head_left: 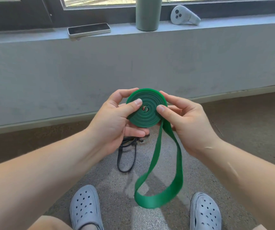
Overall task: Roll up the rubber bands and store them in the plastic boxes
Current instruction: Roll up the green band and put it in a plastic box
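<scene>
Grey clogs (85, 208) planted on a speckled floor (110, 176), a person rolls a green rubber band (148, 119) into a flat coil held between both hands. The left hand (115, 120) pinches the coil, thumb on its face and fingers behind. The right hand (188, 123) pinches its right edge where the strip feeds in. A long loop hangs unrolled, so rolling looks well along but unfinished. The next move calls for turning the coil to take in the slack under steady tension, lest it spring open. A black band (126, 156) lies on the floor; no plastic box is in view.
</scene>
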The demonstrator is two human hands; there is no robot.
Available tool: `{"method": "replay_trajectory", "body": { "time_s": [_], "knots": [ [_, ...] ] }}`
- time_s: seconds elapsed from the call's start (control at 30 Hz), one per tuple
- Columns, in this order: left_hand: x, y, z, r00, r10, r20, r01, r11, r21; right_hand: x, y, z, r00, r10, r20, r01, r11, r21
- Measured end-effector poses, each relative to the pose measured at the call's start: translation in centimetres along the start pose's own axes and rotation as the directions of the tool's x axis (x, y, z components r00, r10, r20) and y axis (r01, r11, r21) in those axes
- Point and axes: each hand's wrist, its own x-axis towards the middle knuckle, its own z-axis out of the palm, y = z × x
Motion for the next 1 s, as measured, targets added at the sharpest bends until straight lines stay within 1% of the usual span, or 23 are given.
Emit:
{"method": "replay_trajectory", "body": {
  "time_s": [0.07, 0.13, 0.23, 0.3, 0.37, 0.43, 0.5, 0.6, 0.7, 0.8, 0.87, 0.93, 1.0],
  "knots": [
    [0.0, -0.1, 0.1, 1.0, -0.006, 0.007, 0.007, 1.0, -0.015, 0.0, 0.1, 0.5, 0.998, -0.013, -0.055, 0.016, 0.998, 0.061],
    [0.0, -0.2, 0.0, 0.999, -0.03, 0.038, 0.029, 0.999, 0.022, 0.2, -0.2, 0.2, 0.998, -0.011, -0.061, 0.014, 0.999, 0.048],
    [0.1, 0.0, -0.5, 0.992, -0.067, 0.103, 0.051, 0.988, 0.148, 0.8, -1.1, -0.7, 0.999, 0.032, 0.01, -0.031, 0.997, -0.068],
    [0.3, 0.3, -1.0, 0.994, -0.034, 0.105, -0.001, 0.951, 0.309, 1.1, -1.5, -1.3, 0.995, 0.061, 0.073, -0.048, 0.985, -0.167],
    [0.3, 0.7, -1.4, 0.994, 0.003, 0.111, -0.053, 0.893, 0.447, 1.3, -1.8, -1.8, 0.988, 0.086, 0.128, -0.052, 0.967, -0.249],
    [0.2, 1.1, -1.6, 0.989, 0.001, 0.148, -0.076, 0.86, 0.504, 1.3, -2.3, -2.1, 0.977, 0.12, 0.179, -0.061, 0.95, -0.305],
    [0.1, 1.1, -1.4, 0.977, -0.044, 0.209, -0.074, 0.848, 0.525, 1.3, -2.7, -2.0, 0.965, 0.146, 0.219, -0.073, 0.948, -0.311],
    [0.1, 0.8, -1.3, 0.96, -0.119, 0.255, -0.036, 0.848, 0.53, 1.3, -2.9, -1.9, 0.959, 0.157, 0.237, -0.091, 0.96, -0.266],
    [0.0, 0.6, -1.3, 0.96, -0.116, 0.254, -0.023, 0.874, 0.485, 1.3, -2.9, -2.0, 0.959, 0.141, 0.245, -0.072, 0.959, -0.273],
    [0.0, 0.3, -0.8, 0.974, -0.073, 0.213, -0.015, 0.922, 0.386, 1.4, -2.9, -2.1, 0.979, 0.078, 0.189, -0.028, 0.968, -0.251],
    [0.2, 0.1, -0.7, 0.987, -0.032, 0.155, -0.016, 0.954, 0.3, 1.4, -2.7, -2.3, 0.987, 0.025, 0.158, 0.016, 0.968, -0.25],
    [0.5, 0.3, -0.8, 0.994, 0.023, 0.103, -0.045, 0.975, 0.218, 1.4, -2.4, -2.5, 0.989, -0.001, 0.15, 0.044, 0.957, -0.287],
    [0.5, 0.3, -0.8, 0.995, 0.067, 0.074, -0.079, 0.982, 0.171, 1.2, -2.1, -2.5, 0.988, -0.01, 0.152, 0.052, 0.959, -0.28]
  ]
}}
